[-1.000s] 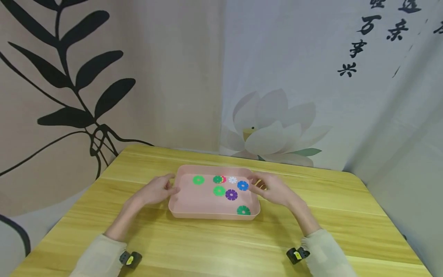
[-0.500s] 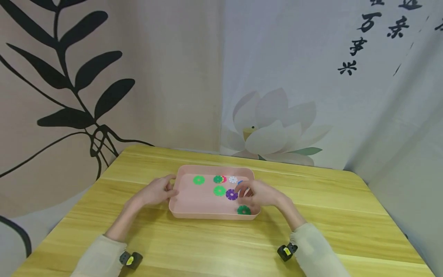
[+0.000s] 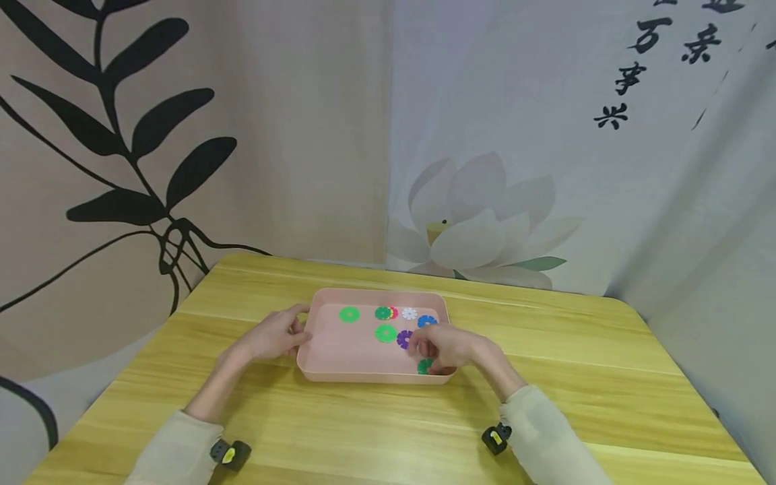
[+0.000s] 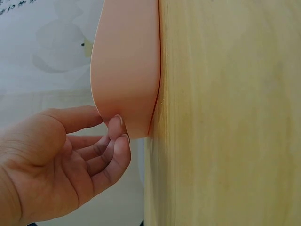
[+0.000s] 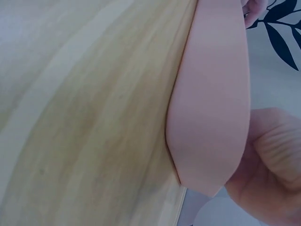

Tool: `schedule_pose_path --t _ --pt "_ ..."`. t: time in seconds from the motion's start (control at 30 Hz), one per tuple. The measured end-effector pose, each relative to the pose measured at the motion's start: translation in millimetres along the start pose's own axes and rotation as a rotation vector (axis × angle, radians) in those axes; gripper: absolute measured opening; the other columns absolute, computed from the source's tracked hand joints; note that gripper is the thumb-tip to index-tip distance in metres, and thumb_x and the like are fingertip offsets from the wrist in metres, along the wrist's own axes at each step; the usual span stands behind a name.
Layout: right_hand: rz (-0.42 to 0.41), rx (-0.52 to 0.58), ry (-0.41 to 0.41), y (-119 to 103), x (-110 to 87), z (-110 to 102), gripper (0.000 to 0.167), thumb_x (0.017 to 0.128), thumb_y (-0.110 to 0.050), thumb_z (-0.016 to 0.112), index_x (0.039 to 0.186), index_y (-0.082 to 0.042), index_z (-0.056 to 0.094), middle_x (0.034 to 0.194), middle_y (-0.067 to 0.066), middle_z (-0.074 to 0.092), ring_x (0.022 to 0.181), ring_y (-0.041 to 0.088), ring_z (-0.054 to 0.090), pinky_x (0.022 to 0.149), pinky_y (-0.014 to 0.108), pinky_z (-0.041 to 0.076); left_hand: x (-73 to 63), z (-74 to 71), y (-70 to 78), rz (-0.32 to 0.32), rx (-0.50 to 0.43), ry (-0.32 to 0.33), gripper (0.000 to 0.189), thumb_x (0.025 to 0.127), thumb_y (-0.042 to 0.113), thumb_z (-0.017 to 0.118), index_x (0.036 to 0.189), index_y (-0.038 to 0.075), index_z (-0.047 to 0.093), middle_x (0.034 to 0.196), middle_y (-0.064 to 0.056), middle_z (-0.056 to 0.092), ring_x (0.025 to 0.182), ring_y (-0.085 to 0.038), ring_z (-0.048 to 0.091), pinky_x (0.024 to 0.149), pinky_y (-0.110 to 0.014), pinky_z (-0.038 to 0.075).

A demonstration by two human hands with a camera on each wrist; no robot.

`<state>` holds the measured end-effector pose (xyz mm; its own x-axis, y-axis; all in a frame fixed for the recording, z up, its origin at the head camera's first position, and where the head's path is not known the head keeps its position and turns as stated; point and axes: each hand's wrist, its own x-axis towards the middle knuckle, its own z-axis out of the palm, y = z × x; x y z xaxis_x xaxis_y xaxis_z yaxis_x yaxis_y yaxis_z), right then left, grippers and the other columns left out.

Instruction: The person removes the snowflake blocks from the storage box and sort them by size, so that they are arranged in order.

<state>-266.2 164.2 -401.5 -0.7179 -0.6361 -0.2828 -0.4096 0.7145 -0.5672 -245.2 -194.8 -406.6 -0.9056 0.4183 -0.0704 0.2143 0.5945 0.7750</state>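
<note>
A shallow pink tray (image 3: 339, 350) stands on the wooden table, with several notched plastic discs lying in it. My left hand (image 3: 274, 335) grips its left end; in the left wrist view the thumb lies over the rim and the curled fingers touch the outer wall. My right hand (image 3: 453, 345) reaches over the right end, fingers bent down inside. Under its fingertips, a dark green disc (image 3: 422, 366) is partly covered, and a purple disc (image 3: 403, 339) sits just left of them. Whether the right fingers pinch anything is hidden; the right wrist view shows mostly the tray's outer wall.
Other discs in the tray are light green (image 3: 349, 314), another light green, a green one overlapping red and yellow, white (image 3: 409, 314) and blue (image 3: 427, 320). The wooden table (image 3: 364, 431) extends around the tray. A printed curtain (image 3: 315, 135) hangs behind.
My right hand has moved left and toward me, from the tray's right rim down into its near right corner, uncovering part of the blue disc. The left hand keeps its place.
</note>
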Motion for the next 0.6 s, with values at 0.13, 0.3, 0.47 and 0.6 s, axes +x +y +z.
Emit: schedule_pose_path --t 0.13,0.3,0.47,0.6 --pt "0.031 -0.005 0.008 0.4 1.7 2.3 0.034 0.08 0.013 0.078 0.098 -0.013 0.065 0.087 0.005 0.057 0.079 0.016 0.051 0.068 0.027 0.046 -0.4 -0.3 0.5 0.004 -0.016 -0.005 0.06 0.099 0.002 0.061 0.147 -0.018 0.029 0.087 -0.015 0.061 0.07 -0.023 0.067 0.067 -0.038 0.058" --pt "0.1 -0.036 0.011 -1.7 2.4 4.3 0.026 0.083 0.008 0.078 0.087 -0.013 0.065 0.083 0.002 0.057 0.077 0.014 0.052 0.067 0.027 0.048 -0.9 -0.3 -0.2 0.006 -0.039 -0.012 0.06 0.1 0.002 0.059 0.147 -0.018 0.028 0.087 -0.015 0.062 0.068 -0.021 0.066 0.065 -0.037 0.058" --pt "0.107 -0.031 0.016 -1.7 2.1 3.4 0.024 0.083 0.004 0.079 0.085 -0.014 0.064 0.082 0.0 0.058 0.077 0.014 0.054 0.068 0.028 0.049 -1.9 0.0 -0.5 0.013 -0.058 -0.01 0.06 0.1 0.003 0.059 0.147 -0.017 0.028 0.087 -0.016 0.062 0.068 -0.02 0.065 0.062 -0.035 0.057" --pt "0.015 -0.016 0.043 1.8 1.5 1.2 0.021 0.083 -0.003 0.081 0.087 -0.013 0.063 0.082 -0.002 0.057 0.077 0.013 0.052 0.07 0.028 0.048 -2.3 -0.3 -2.0 0.029 -0.08 -0.004 0.06 0.101 0.004 0.06 0.148 -0.017 0.028 0.089 -0.016 0.062 0.068 -0.02 0.065 0.061 -0.034 0.057"
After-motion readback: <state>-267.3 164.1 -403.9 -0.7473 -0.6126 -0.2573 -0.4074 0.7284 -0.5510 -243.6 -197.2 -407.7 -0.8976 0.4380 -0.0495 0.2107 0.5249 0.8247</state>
